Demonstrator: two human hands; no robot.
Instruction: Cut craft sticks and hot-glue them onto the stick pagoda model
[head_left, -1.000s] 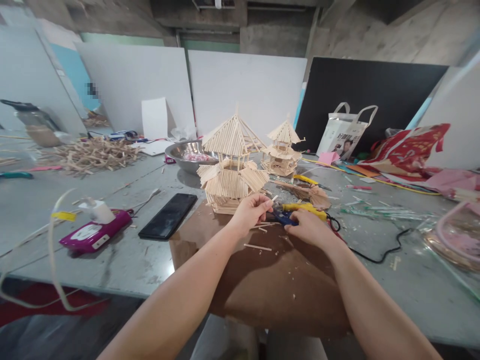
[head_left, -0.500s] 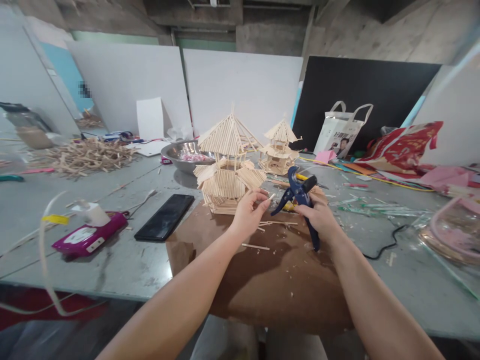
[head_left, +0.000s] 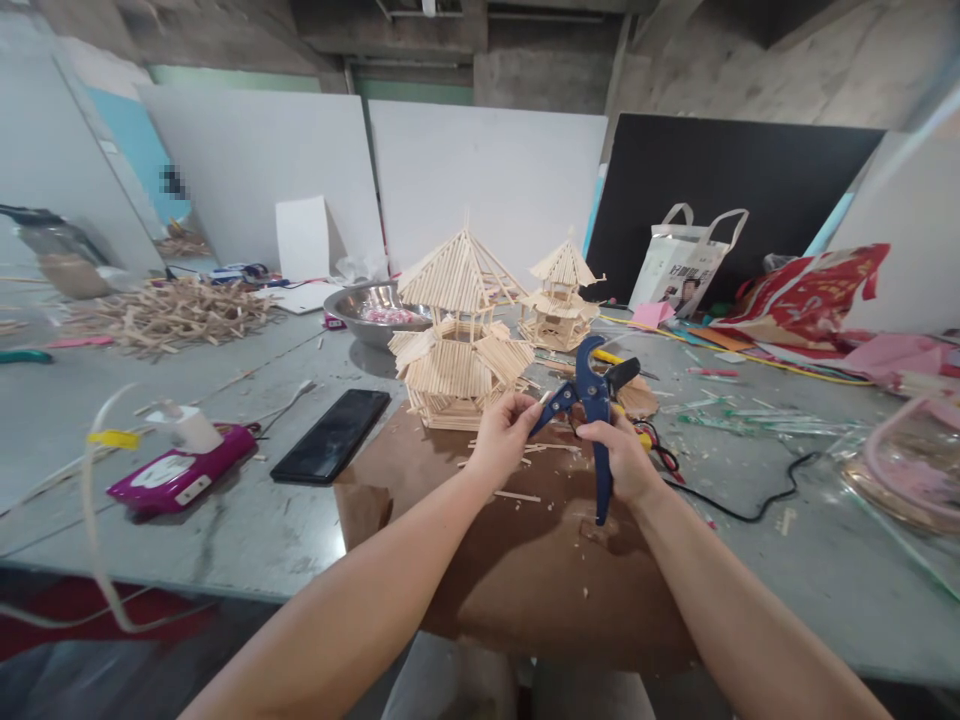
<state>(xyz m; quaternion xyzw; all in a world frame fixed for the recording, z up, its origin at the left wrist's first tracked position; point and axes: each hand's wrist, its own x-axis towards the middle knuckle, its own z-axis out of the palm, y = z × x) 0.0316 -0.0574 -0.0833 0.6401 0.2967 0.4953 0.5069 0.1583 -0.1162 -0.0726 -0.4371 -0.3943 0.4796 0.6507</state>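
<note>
Gripping blue cutter [head_left: 595, 395] in right hand [head_left: 627, 455], over brown board [head_left: 555, 580]. Pinching short pale stick [head_left: 545, 397] in left hand [head_left: 507, 430], just beside cutter, near larger stick pavilion [head_left: 454, 368]. Can't confirm left-hand contact with cutter.

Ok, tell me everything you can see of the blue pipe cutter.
The blue pipe cutter is dark blue and looks like painted metal, with a hooked top, a black part jutting right, and silver rivets. One long handle points down; a shorter arm angles out left and down, spread apart from it. The right hand grips it, holding it roughly upright over the brown sheet. The left arm's tip is close to the left hand; whether they touch is unclear.
</note>
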